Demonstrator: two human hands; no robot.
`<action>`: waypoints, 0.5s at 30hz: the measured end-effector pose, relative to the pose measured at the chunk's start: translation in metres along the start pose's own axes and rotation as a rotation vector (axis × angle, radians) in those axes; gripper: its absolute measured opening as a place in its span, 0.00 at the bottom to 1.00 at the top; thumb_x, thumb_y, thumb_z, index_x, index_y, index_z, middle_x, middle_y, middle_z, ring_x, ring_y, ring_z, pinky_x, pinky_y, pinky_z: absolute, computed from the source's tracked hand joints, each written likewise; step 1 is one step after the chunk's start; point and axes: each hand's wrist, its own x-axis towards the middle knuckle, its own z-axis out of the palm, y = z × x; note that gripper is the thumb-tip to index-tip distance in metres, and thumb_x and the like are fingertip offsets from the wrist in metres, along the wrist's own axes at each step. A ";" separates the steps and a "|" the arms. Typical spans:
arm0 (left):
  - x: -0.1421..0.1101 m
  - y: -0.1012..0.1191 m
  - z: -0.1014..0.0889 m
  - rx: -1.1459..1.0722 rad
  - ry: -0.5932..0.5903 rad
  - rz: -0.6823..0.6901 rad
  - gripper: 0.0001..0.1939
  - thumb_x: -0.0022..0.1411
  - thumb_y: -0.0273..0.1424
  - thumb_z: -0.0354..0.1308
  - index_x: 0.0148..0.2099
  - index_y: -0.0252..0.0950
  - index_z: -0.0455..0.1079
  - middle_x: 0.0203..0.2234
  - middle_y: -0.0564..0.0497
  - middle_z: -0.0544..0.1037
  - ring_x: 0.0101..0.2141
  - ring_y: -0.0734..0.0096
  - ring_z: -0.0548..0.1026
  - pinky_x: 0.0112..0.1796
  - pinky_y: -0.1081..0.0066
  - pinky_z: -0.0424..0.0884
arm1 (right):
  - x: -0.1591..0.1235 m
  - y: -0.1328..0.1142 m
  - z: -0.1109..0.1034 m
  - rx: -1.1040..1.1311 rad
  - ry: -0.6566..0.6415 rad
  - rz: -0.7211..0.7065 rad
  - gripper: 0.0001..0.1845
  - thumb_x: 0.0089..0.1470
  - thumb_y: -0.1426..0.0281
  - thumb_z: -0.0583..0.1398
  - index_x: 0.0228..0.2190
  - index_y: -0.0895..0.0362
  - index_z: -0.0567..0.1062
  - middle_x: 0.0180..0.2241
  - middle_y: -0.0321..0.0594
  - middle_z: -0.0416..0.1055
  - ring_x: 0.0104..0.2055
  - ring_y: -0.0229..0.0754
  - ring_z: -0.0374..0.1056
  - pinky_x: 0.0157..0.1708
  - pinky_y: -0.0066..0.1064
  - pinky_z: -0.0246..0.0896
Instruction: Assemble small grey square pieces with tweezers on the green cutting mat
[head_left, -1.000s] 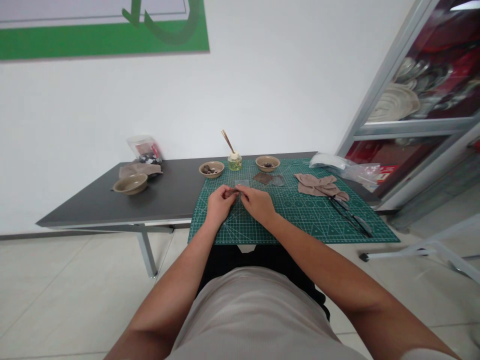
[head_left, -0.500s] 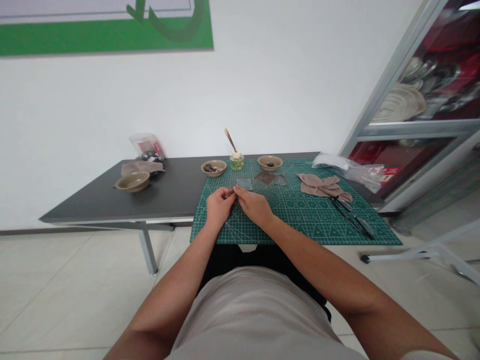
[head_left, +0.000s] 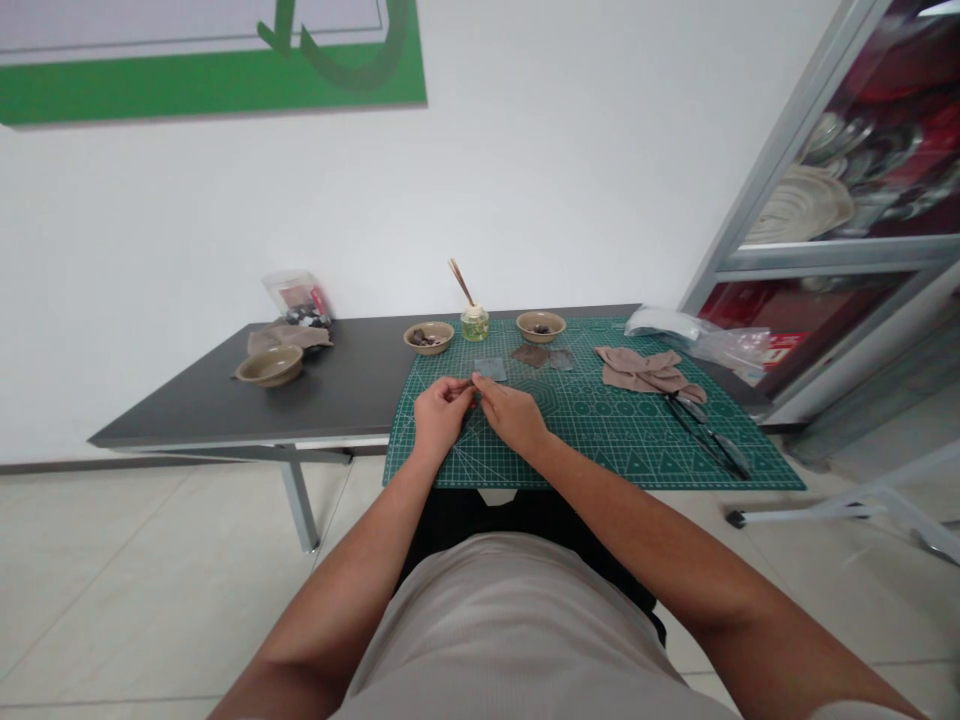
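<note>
Both hands meet over the green cutting mat (head_left: 600, 440). My left hand (head_left: 440, 414) is curled with its fingertips pinched together. My right hand (head_left: 511, 411) pinches toward it, and the fingertips of both touch around a small dark piece (head_left: 463, 384) that is too small to name. Just beyond the fingers lies a small clear square sheet (head_left: 490, 369) on the mat.
On the mat's far edge stand two tan bowls (head_left: 428, 337) (head_left: 541, 325) with dark bits and a small jar with sticks (head_left: 472, 321). Brown patches (head_left: 531, 354), beige fabric (head_left: 643, 370) and scissors (head_left: 709, 438) lie to the right. A third bowl (head_left: 271, 366) and a bag (head_left: 294, 296) sit at the left of the dark table (head_left: 337, 385).
The hands stay pinched together in nearly the same spot; only the camera view has shifted slightly.
</note>
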 end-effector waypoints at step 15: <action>0.003 -0.001 0.002 0.093 0.000 0.047 0.03 0.53 0.30 0.59 0.29 0.36 0.71 0.21 0.56 0.75 0.24 0.75 0.71 0.30 0.74 0.66 | 0.002 0.006 0.005 -0.010 0.087 -0.187 0.24 0.59 0.80 0.51 0.54 0.59 0.73 0.56 0.46 0.69 0.55 0.46 0.66 0.58 0.43 0.63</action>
